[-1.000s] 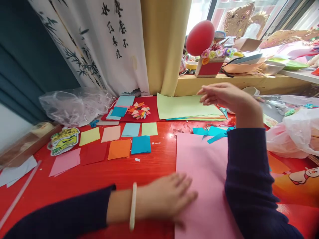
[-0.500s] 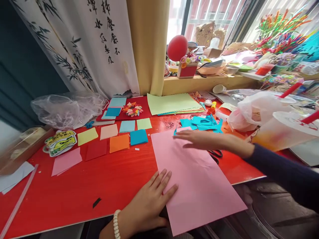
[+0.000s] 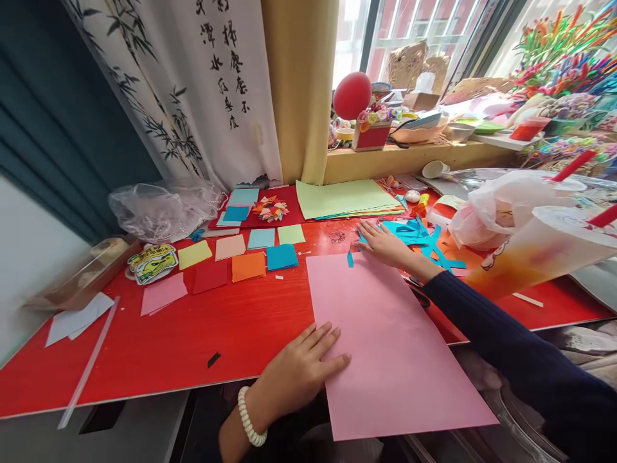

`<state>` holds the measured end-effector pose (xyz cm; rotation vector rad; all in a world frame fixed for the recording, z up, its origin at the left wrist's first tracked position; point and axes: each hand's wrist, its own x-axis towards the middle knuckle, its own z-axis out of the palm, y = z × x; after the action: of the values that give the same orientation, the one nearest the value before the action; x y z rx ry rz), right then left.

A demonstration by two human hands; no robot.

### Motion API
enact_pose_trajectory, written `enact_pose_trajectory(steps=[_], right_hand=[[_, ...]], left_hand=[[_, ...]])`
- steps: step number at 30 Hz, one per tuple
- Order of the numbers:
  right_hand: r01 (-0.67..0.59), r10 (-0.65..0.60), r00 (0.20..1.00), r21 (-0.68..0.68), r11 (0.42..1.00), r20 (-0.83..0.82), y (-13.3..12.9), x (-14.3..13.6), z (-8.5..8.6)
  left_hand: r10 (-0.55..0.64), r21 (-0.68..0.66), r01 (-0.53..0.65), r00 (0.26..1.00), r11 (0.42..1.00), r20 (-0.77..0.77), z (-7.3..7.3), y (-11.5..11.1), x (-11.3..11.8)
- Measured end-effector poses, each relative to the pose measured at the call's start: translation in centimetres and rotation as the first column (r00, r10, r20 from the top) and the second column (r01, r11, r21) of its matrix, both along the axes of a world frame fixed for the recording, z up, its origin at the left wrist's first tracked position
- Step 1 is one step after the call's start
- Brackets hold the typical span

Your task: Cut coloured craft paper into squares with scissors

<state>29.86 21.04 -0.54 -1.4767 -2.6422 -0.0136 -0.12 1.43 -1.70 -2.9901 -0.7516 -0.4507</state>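
Note:
A large pink sheet of paper lies partly on the red table, its near end sticking out over the front edge. My left hand, with a beaded bracelet at the wrist, rests on the sheet's left side, fingers spread. At the sheet's far right corner, my right hand lies flat with fingers stretched out. Blue paper scraps are heaped just beyond it. One small blue scrap sits on the sheet's far edge. Black scissors show partly beside the sheet's right edge, below my right forearm.
Small stacks of coloured paper squares are laid out on the left of the table. Large green sheets lie at the back. A drink cup with a red straw and a plastic bag stand on the right.
My right hand has moved away across the sheet to its far corner, near the blue scraps. My left hand stays on the sheet's left side. The camera view has shifted slightly left.

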Motion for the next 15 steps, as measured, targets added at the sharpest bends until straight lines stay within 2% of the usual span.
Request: enact_pose_trajectory(steps=[5,7,10,12,15], right_hand=[[-0.151,0.151,0.988,-0.011,0.988,0.031,-3.1,-1.4,-2.1],[-0.125,0.124,0.991,0.013,0.992,0.046,-3.5,-1.2,-3.0],[-0.021,0.017,0.999,0.097,0.995,0.049,-2.7,-0.6,-3.9],[0.014,-0.022,0.999,0.161,0.987,0.045,-1.8,-0.2,-4.0],[0.022,-0.031,0.999,0.249,0.968,0.033,-0.8,-0.2,-3.4]], left_hand=[[0.056,0.013,-0.057,0.994,0.998,0.089,-0.3,-0.9,0.2],[0.109,0.023,-0.114,0.984,0.993,0.137,-0.3,-1.9,0.4],[0.141,0.057,-0.155,0.971,0.986,0.195,0.0,-3.5,0.7],[0.117,0.111,-0.146,0.965,0.983,0.234,0.7,-4.4,0.7],[0.103,0.199,-0.162,0.955,0.966,0.277,2.6,-5.4,0.3]])
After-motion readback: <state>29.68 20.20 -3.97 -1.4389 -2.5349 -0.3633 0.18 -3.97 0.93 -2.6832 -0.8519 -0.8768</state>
